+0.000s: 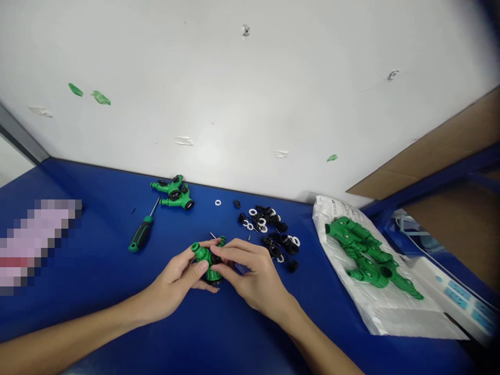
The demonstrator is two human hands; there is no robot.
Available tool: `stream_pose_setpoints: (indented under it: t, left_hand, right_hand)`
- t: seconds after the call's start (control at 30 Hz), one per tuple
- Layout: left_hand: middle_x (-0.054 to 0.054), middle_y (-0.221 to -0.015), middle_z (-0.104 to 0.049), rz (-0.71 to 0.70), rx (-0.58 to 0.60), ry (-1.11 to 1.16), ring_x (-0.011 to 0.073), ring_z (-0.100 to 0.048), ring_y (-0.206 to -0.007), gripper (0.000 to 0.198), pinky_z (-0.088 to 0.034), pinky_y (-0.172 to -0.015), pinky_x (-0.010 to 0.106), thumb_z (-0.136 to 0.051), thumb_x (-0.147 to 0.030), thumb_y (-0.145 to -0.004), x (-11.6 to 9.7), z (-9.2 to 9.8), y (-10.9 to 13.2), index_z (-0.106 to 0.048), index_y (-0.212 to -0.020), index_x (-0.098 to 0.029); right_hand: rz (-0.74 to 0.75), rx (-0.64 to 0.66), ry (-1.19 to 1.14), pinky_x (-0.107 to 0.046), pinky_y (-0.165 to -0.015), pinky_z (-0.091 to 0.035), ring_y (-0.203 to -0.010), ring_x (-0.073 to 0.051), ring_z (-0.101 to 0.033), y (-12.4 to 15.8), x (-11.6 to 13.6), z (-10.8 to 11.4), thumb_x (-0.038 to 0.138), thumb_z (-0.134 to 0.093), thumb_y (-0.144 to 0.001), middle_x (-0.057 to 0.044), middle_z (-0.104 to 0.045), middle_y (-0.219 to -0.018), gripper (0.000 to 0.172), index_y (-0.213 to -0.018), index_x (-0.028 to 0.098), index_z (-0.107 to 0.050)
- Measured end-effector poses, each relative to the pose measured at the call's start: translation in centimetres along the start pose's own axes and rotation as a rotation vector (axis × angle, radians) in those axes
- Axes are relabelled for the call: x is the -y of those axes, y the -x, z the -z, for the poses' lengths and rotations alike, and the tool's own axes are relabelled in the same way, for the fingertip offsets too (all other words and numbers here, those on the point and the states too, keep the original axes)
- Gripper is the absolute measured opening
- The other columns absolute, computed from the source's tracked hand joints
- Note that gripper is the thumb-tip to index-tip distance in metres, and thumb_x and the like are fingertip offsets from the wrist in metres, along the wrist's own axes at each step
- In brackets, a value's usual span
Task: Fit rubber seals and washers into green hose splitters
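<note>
Both hands meet over a green plastic hose splitter on the blue table. My left hand grips its left side, thumb pressed on the body. My right hand curls round its right side, fingers pinched on a black part of it. The splitter's lower end is hidden by my fingers.
A green-handled screwdriver lies to the left. Two assembled green splitters sit near the white wall. Several black and white small parts lie scattered right of my hands. A white plastic bag carries several green splitter bodies. A blurred-out patch is at far left.
</note>
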State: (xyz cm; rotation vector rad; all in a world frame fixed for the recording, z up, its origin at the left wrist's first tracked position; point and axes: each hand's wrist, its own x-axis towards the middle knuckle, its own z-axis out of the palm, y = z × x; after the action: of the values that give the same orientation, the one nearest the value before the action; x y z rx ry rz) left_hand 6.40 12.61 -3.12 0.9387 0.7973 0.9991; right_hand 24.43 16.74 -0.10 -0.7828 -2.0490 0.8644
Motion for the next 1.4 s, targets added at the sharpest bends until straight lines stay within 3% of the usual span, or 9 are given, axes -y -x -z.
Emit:
stream_pose_setpoints:
  t: [0.1,0.2,0.33,0.43,0.53,0.67,0.97,1.27,1.4]
  left_hand:
    - [0.009,-0.149,-0.042,-0.013,-0.018,-0.028,0.0295,-0.059,-0.111,0.039,-0.062,-0.083,0.046,-0.057,-0.035,-0.092,0.0,0.0,0.0,-0.06,-0.13,-0.029]
    - [0.01,-0.144,-0.048,-0.008,-0.029,-0.017,0.0268,-0.061,-0.105,0.038,-0.062,-0.082,0.047,-0.057,-0.035,-0.092,-0.1,0.0,0.1,-0.06,-0.13,-0.029]
    - [0.009,-0.122,-0.062,0.002,0.013,0.018,0.0232,-0.064,-0.096,0.037,-0.063,-0.08,0.046,-0.057,-0.036,-0.093,-0.2,0.1,0.0,-0.061,-0.129,-0.028]
    - [0.008,-0.108,-0.066,-0.017,0.027,-0.007,0.0215,-0.065,-0.088,0.039,-0.064,-0.075,0.043,-0.056,-0.037,-0.093,-0.3,0.1,0.1,-0.061,-0.129,-0.025]
    - [0.01,-0.121,-0.064,-0.054,0.002,-0.088,0.0216,-0.066,-0.088,0.04,-0.065,-0.075,0.042,-0.056,-0.036,-0.093,-0.6,0.0,0.3,-0.06,-0.131,-0.024]
    - [0.011,-0.136,-0.059,-0.095,-0.032,-0.18,0.0233,-0.066,-0.093,0.04,-0.065,-0.076,0.04,-0.055,-0.034,-0.093,-0.9,-0.2,0.4,-0.059,-0.132,-0.025]
    - [0.012,-0.134,-0.062,-0.2,-0.063,-0.338,0.0253,-0.071,-0.091,0.039,-0.065,-0.072,0.038,-0.058,-0.03,-0.091,-0.6,-0.1,0.5,-0.062,-0.13,-0.024]
    - [0.011,-0.125,-0.067,-0.168,-0.001,-0.44,0.0153,-0.071,-0.065,0.039,-0.062,-0.067,0.032,-0.054,-0.03,-0.094,-0.8,0.1,0.4,-0.059,-0.133,-0.026]
    - [0.009,-0.11,-0.073,-0.209,0.039,-0.471,0.0132,-0.068,-0.059,0.039,-0.059,-0.065,0.031,-0.053,-0.03,-0.095,-0.5,0.4,0.3,-0.058,-0.133,-0.024]
  right_hand:
    - [0.009,-0.006,-0.003,-0.027,-0.058,-0.055,-0.072,-0.017,-0.067,0.0,0.0,-0.2,0.018,-0.066,-0.087,-0.007,-0.071,-0.088,0.025,-0.11,0.023,-0.074]
    - [0.014,0.023,-0.067,-0.031,-0.07,-0.059,-0.084,-0.02,-0.07,-0.1,-0.1,-0.1,0.018,-0.067,-0.087,-0.008,-0.072,-0.094,0.028,-0.114,0.024,-0.073]
    - [0.001,0.049,-0.158,-0.034,-0.083,-0.058,-0.099,-0.022,-0.069,-0.1,0.1,0.2,0.018,-0.063,-0.09,-0.007,-0.072,-0.099,0.029,-0.116,0.028,-0.071]
    - [-0.018,0.027,-0.084,-0.031,-0.076,-0.057,-0.084,-0.018,-0.069,0.1,0.4,0.2,0.018,-0.061,-0.091,-0.005,-0.071,-0.089,0.03,-0.118,0.028,-0.069]
    - [-0.066,-0.016,-0.053,-0.027,-0.065,-0.055,-0.066,-0.015,-0.064,0.2,0.6,-0.1,0.021,-0.065,-0.088,-0.003,-0.069,-0.078,0.018,-0.104,0.023,-0.073]
    - [-0.095,-0.054,-0.143,-0.029,-0.066,-0.056,-0.071,-0.017,-0.067,0.4,0.5,-0.5,0.023,-0.066,-0.087,-0.006,-0.072,-0.081,0.007,-0.086,0.02,-0.072]
    - [-0.205,-0.089,-0.286,-0.027,-0.064,-0.054,-0.069,-0.016,-0.066,0.5,0.6,-1.0,0.024,-0.072,-0.082,-0.004,-0.068,-0.077,0.008,-0.075,0.02,-0.072]
    - [-0.213,-0.026,-0.316,-0.028,-0.065,-0.053,-0.069,-0.015,-0.063,0.6,0.2,-0.6,0.027,-0.069,-0.085,-0.004,-0.067,-0.078,0.012,-0.077,0.019,-0.071]
    - [-0.178,0.02,-0.273,-0.028,-0.066,-0.052,-0.071,-0.015,-0.062,0.6,0.3,-0.1,0.027,-0.067,-0.087,-0.005,-0.067,-0.08,0.013,-0.08,0.018,-0.073]
